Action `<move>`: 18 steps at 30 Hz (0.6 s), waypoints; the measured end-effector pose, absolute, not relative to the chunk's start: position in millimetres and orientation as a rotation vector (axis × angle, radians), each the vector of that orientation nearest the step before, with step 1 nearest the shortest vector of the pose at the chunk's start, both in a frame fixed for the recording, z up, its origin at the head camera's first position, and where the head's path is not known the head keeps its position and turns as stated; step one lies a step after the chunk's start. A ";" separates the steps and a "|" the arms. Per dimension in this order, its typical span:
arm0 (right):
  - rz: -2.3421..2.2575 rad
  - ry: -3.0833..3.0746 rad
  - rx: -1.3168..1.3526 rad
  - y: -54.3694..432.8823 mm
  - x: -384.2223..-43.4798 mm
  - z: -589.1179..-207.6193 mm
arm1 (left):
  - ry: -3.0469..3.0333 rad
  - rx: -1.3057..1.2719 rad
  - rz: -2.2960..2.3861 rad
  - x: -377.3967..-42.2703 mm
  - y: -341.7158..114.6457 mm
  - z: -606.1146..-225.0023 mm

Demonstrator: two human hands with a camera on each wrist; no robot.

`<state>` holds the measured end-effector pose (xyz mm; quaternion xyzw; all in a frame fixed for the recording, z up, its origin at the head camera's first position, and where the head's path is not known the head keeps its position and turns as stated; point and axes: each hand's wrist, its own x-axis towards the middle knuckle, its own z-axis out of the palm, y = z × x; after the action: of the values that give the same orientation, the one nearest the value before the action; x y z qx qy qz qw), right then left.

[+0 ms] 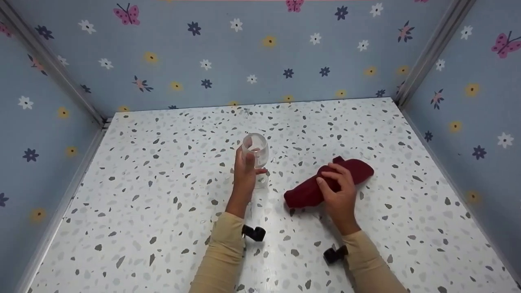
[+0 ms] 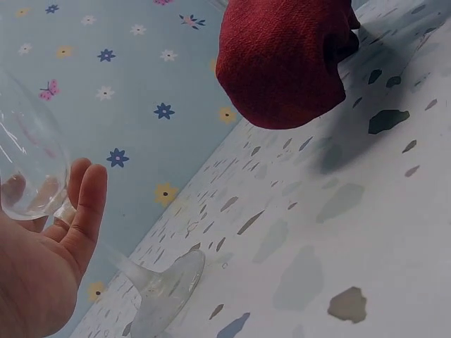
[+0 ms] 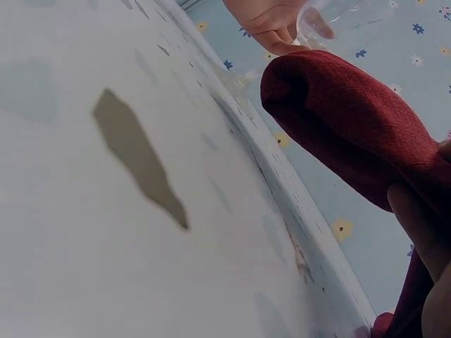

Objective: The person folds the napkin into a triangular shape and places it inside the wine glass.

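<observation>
A clear stemmed wine glass (image 1: 263, 151) stands upright near the middle of the table, its rim facing up toward the head camera. My left hand (image 1: 244, 174) grips it around the lower bowl, with fingers near the top of the stem. In the left wrist view the glass's round foot (image 2: 176, 285) shows close over the tabletop. To the right, my right hand (image 1: 341, 194) grips a folded dark red cloth (image 1: 304, 194) with thumb and fingers. Thick and bunched, the cloth (image 3: 338, 105) points its rolled end toward the glass in the right wrist view.
The white speckled table (image 1: 163, 171) fills most of the head view. Blue flowered panels (image 1: 228, 53) enclose it at the back and both sides, with metal posts (image 1: 431, 53) in the corners. Black camera mounts (image 1: 254, 233) are strapped to both wrists over tan sleeves.
</observation>
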<state>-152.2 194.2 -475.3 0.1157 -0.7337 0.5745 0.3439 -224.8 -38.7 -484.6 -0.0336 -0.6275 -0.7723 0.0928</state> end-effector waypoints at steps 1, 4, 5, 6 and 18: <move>1.487 -1.905 0.302 194.6 -152.0 -475.4 | -1.860 -0.103 -2.291 -224.7 -38.0 -484.9; 1.469 -1.911 0.298 195.0 -151.2 -474.2 | -1.860 -0.117 -2.286 -224.7 -36.9 -485.3; 1.463 -1.914 0.296 195.1 -151.2 -473.1 | -1.857 -0.122 -2.287 -224.8 -36.7 -485.0; 1.457 -1.917 0.295 195.5 -151.3 -471.8 | -1.856 -0.123 -2.289 -224.5 -36.5 -484.4; 1.425 -1.923 0.242 198.0 -152.8 -464.3 | -1.856 -0.111 -2.298 -222.4 -36.7 -485.2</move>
<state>-152.8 198.0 -464.3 0.0939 -0.7460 0.5527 0.3595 -222.4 -36.7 -485.2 -0.0373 -0.6251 -0.7741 0.0929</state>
